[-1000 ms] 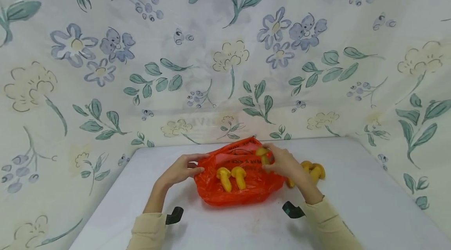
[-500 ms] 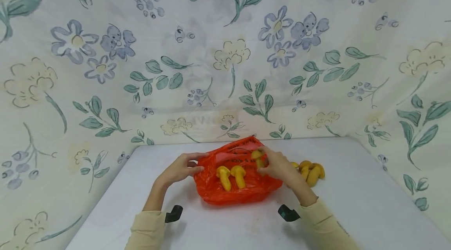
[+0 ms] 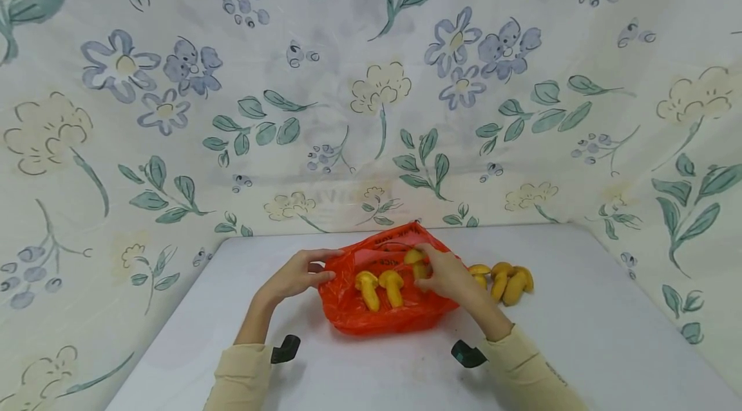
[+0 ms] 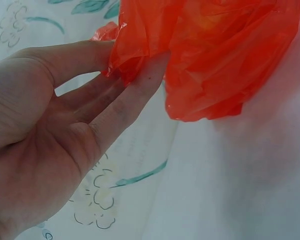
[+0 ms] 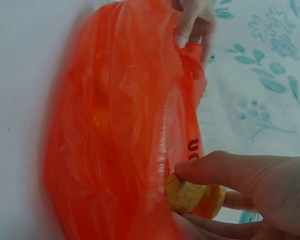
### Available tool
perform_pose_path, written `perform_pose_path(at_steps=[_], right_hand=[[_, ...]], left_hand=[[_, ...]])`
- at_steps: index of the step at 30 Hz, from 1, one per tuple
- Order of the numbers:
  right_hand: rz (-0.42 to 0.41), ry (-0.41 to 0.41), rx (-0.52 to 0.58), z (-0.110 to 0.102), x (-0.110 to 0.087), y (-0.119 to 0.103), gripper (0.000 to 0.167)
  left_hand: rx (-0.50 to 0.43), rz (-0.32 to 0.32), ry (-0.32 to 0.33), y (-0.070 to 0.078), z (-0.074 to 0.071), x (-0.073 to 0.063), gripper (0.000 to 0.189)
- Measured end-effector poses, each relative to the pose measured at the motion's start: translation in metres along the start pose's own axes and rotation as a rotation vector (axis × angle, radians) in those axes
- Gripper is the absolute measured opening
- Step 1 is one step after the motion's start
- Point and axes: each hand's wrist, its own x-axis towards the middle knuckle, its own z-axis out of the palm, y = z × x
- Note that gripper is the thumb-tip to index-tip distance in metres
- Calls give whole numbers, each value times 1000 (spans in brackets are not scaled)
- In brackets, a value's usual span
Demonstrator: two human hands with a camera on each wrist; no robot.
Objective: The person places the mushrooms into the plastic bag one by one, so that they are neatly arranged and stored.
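Note:
A red plastic bag [image 3: 394, 324] with dark printing lies on the white table, its mouth spread wide. My left hand [image 3: 297, 277] pinches the bag's left edge between thumb and fingers; in the left wrist view the thin film [image 4: 145, 35] folds over the fingertips. Two yellow mushrooms [image 3: 369, 290] lie side by side in the bag. At the bag's right side, my right hand [image 3: 451, 277] holds another yellow mushroom [image 3: 415, 258] by thumb and fingers, over the opening. The right wrist view shows this mushroom [image 5: 187, 196] right at the bag's rim, partly hidden by the film.
Several more yellow mushrooms [image 3: 512, 285] lie on the table [image 3: 591, 327] right of the bag, close to my right forearm. Black camera mounts [image 3: 285, 350] jut from both wrists. A flower-patterned cloth [image 3: 371, 140] hangs behind the table.
My right hand has moved left with the mushroom, further over the bag's opening, uncovering more of the mushrooms on the right. The left hand keeps its place on the bag's edge.

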Motion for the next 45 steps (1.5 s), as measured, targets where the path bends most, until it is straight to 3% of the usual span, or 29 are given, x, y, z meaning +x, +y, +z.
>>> perform_pose_path(at_steps=[8, 29, 38, 45], right_hand=[[-34, 18, 22, 5, 1, 1, 69], [16, -64, -13, 22, 1, 4, 67], [10, -89, 7, 27, -1, 4, 67], [16, -84, -17, 28, 2, 6, 66]], left_hand=[[-18, -3, -7, 0, 0, 0, 46], [-8, 20, -7, 2, -1, -1, 46], [-16, -32, -1, -1, 2, -2, 46], [-13, -7, 2, 2, 1, -2, 46]])
